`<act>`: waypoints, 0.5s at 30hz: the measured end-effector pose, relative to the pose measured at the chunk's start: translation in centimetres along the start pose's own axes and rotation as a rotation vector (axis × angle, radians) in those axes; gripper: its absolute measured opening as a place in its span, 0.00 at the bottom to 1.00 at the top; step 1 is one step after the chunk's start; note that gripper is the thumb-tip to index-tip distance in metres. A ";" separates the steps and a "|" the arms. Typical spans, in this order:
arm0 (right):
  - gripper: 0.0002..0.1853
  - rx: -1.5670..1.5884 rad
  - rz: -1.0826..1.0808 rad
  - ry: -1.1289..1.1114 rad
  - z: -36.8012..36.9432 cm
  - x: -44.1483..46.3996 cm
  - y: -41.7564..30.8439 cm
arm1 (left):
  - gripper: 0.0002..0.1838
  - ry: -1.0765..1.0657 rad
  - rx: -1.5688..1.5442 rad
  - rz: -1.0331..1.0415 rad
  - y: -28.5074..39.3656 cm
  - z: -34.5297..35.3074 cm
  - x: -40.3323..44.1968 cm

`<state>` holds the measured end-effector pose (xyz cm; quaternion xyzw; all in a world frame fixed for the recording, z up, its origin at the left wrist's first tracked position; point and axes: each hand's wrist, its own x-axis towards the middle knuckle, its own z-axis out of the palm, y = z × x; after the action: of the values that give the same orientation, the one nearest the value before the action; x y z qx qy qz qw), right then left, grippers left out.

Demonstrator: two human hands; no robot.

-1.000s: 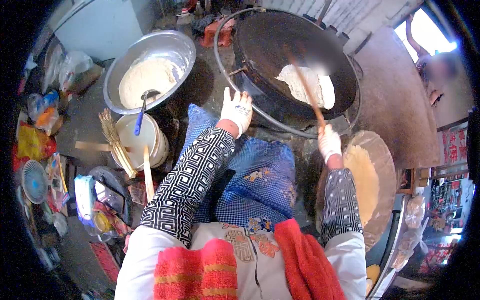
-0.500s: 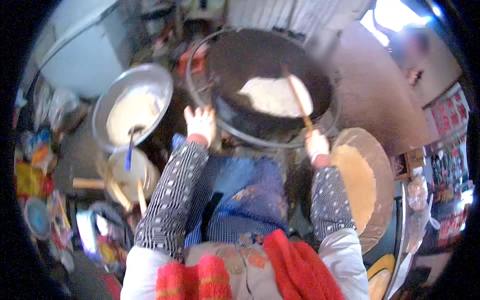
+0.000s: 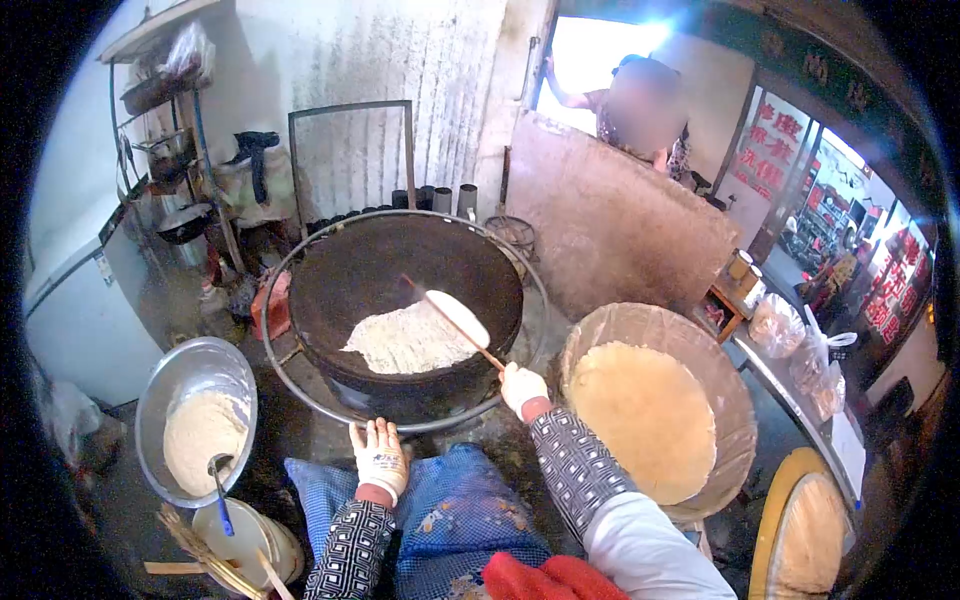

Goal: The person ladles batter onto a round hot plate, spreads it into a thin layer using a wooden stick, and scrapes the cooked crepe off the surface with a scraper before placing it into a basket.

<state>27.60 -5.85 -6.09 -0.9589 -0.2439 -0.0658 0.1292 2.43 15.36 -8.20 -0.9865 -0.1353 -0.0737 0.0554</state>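
"Where's the pale, uneven sheet of batter (image 3: 400, 340)?"

"On the round black metal griddle (image 3: 420, 260), long axis slanting from near left to far right."

"Which hand is nearer?"

"The white-gloved right hand (image 3: 522, 388), gripping a thin brown wooden stick (image 3: 470, 338) over the batter's right part. The batter lies ahead, leftward."

"And the other?"

"The white-gloved left hand (image 3: 382, 464) is open, fingers spread by the grey metal ring (image 3: 440, 426); contact I can't tell."

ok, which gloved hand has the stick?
The right hand: its fingers are closed round the brown stick, which reaches over the dark pan. The left hand holds nothing, fingers extended at the metal ring.
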 end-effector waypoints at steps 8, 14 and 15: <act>0.18 0.000 0.030 0.001 -0.5 0.4 -0.9 | 0.37 0.066 -0.021 -0.036 -2.1 -0.4 -0.1; 0.14 -0.065 -0.272 -0.071 0.0 -1.5 -2.3 | 0.34 0.130 -0.044 -0.066 -2.7 -0.6 0.0; 0.16 -0.046 -0.190 -0.087 0.3 -1.5 -1.8 | 0.34 0.160 -0.008 -0.069 -3.1 -0.1 0.2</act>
<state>25.46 -4.90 -6.30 -0.9362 -0.3373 -0.0415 0.0897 1.73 18.33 -7.79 -0.9724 -0.1638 -0.1547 0.0597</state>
